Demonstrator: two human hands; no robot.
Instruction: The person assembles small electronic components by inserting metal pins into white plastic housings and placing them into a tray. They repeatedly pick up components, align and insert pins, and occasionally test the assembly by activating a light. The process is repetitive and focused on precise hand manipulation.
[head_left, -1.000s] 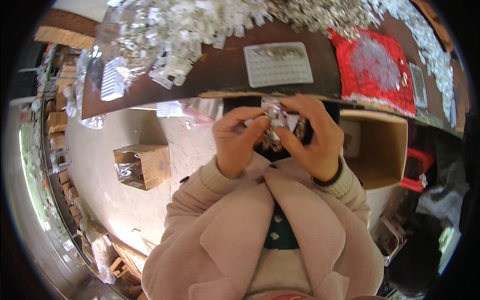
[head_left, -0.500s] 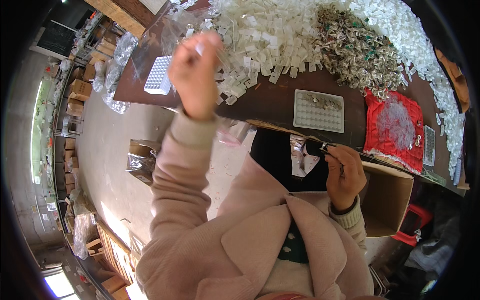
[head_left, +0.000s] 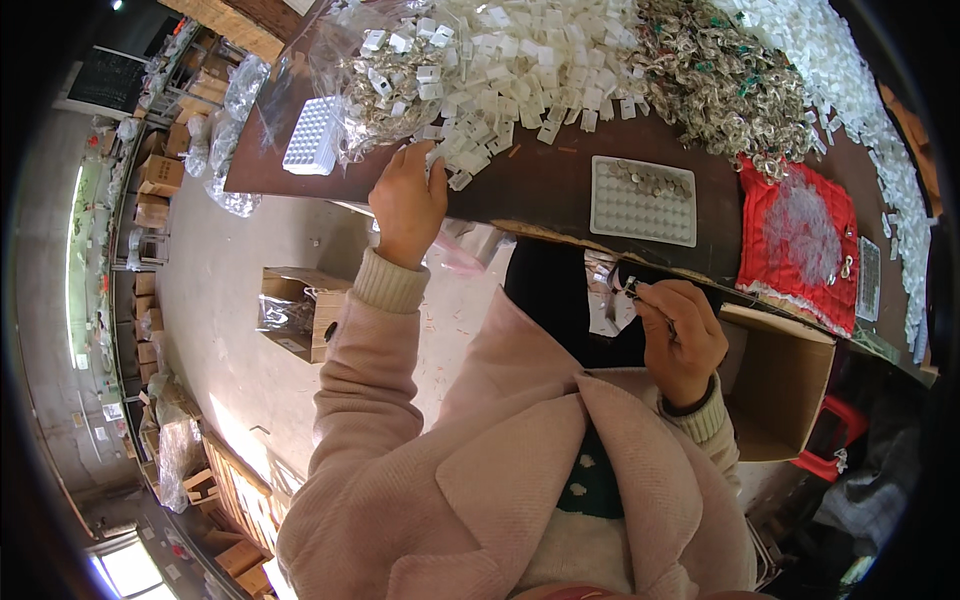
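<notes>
My left hand [head_left: 408,208] is at the table's front edge, fingers curled, with a small white plastic piece [head_left: 433,156] between fingertips and thumb. Just beyond it spreads a heap of such translucent white pieces [head_left: 550,65]. To its left, a clear plastic bag [head_left: 350,120] lies by a pile of white pieces joined with metal parts [head_left: 390,88]. Below the table edge, over my lap, my right hand [head_left: 685,335] pinches a small shiny metal piece [head_left: 631,288]; its exact kind is too small to make out.
A pale tray [head_left: 643,225] with small round discs lies on the table [head_left: 540,190]. Behind it rises a heap of metal clips [head_left: 720,90]. A red cloth [head_left: 760,265] holds clear bits. White stacked trays [head_left: 312,140] lie left. An open carton [head_left: 775,390] stands at my right.
My left hand has come down and nearer from over the bagged pile to the front of the white heap. My right hand has shifted slightly left, still pinching the metal piece.
</notes>
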